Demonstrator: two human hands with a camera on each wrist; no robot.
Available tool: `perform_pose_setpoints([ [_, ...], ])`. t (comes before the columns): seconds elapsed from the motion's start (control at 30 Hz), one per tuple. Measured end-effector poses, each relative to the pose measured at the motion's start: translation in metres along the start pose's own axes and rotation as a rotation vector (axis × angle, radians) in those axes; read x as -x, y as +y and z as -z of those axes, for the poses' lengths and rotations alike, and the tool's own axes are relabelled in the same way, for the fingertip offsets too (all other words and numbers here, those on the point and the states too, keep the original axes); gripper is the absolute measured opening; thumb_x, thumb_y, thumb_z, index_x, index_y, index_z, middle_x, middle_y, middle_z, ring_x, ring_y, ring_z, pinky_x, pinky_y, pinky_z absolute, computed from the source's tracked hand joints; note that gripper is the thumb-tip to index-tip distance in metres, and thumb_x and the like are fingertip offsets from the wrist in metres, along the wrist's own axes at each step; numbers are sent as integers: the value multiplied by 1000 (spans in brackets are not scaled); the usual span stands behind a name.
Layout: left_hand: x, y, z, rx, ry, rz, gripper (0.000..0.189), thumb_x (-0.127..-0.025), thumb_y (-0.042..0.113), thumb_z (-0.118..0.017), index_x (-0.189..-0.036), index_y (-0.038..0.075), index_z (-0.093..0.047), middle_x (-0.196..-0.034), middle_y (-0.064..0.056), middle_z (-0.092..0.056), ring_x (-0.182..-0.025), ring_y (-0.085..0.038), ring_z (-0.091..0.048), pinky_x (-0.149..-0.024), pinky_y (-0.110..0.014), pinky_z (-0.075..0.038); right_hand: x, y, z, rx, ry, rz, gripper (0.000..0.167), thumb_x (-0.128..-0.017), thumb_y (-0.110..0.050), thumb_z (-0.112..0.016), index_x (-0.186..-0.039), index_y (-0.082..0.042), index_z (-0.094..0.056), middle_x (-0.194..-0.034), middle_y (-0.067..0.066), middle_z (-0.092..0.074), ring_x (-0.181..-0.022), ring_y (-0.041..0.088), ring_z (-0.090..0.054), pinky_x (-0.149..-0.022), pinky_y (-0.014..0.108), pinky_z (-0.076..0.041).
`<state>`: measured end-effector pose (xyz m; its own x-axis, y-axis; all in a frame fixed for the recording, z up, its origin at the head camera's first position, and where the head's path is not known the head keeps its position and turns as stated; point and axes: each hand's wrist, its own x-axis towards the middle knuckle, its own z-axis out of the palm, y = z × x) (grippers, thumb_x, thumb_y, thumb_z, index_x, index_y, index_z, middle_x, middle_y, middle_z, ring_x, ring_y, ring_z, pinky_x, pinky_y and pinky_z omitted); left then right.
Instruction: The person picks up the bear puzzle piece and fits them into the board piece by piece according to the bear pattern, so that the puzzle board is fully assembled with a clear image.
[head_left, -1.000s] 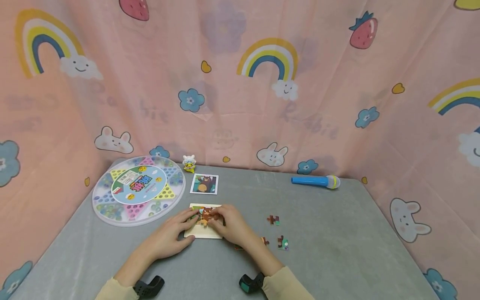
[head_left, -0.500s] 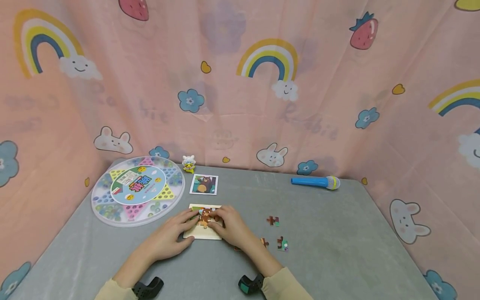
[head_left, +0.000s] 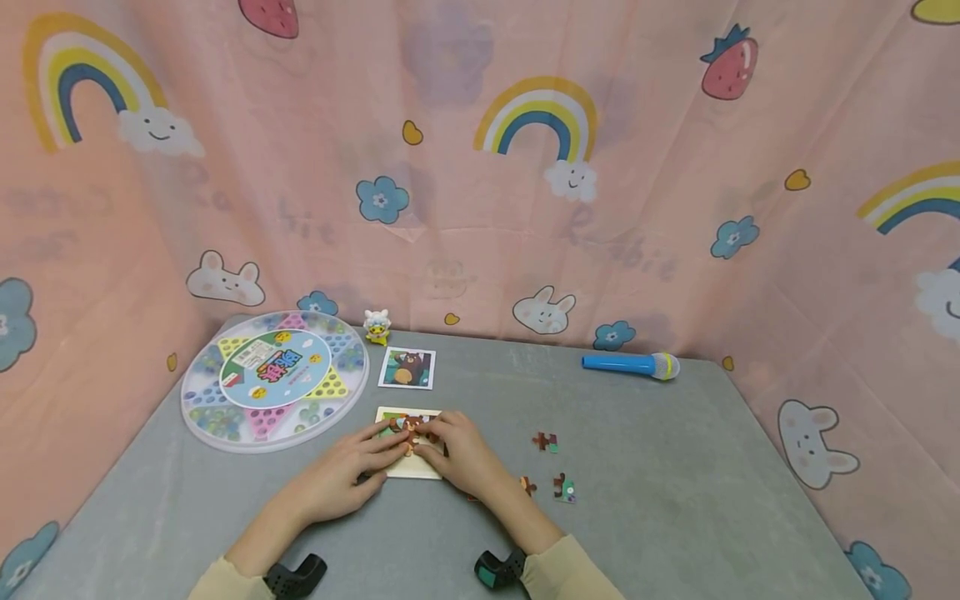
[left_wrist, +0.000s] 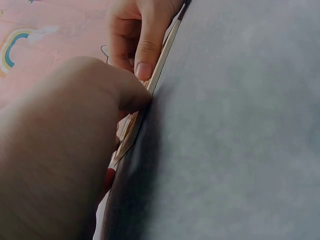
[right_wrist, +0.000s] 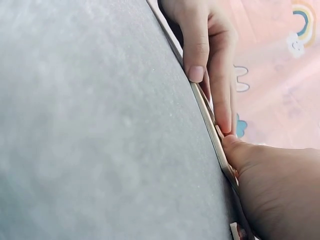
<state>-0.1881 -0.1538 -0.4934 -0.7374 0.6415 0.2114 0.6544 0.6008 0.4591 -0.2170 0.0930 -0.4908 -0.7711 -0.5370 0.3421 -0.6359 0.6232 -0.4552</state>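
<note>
On the table lies a small wooden puzzle board (head_left: pixel 405 468) with a brown bear picture partly filled in at its top. My left hand (head_left: pixel 341 471) lies at the board's left side, its straight fingers reaching onto the bear pieces. In the right wrist view, its thumb (right_wrist: pixel 196 74) touches the board's near edge. From the right, my right hand (head_left: pixel 465 454) pinches a bear puzzle piece (head_left: pixel 412 425) with thumb and forefinger over the board. In the left wrist view, the right hand's thumb (left_wrist: pixel 145 67) points down at the board. The fingers hide much of the picture.
Loose puzzle pieces lie to the right, among them one brown and green piece (head_left: pixel 565 487) and one farther back (head_left: pixel 545 442). Behind the board are a bear picture card (head_left: pixel 407 368), a small figurine (head_left: pixel 377 327), a round marble game (head_left: pixel 273 379) and a blue toy microphone (head_left: pixel 630 365).
My left fingers have slid a little to the right onto the bear pieces, and its thumb has drawn in toward the board. The right hand stays nearly in place.
</note>
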Motion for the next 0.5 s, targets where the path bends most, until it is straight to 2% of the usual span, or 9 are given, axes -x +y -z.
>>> perform_pose_setpoints([
  [0.5, 0, 1, 1, 18, -19, 33, 47, -105, 14, -63, -152, 14, -60, -163, 1, -51, -155, -42, -36, -117, -70, -37, 1, 0, 0, -13, 13, 27, 26, -100, -21, -76, -122, -7, -78, -99, 3, -69, -87, 14, -54, -75, 28, -47],
])
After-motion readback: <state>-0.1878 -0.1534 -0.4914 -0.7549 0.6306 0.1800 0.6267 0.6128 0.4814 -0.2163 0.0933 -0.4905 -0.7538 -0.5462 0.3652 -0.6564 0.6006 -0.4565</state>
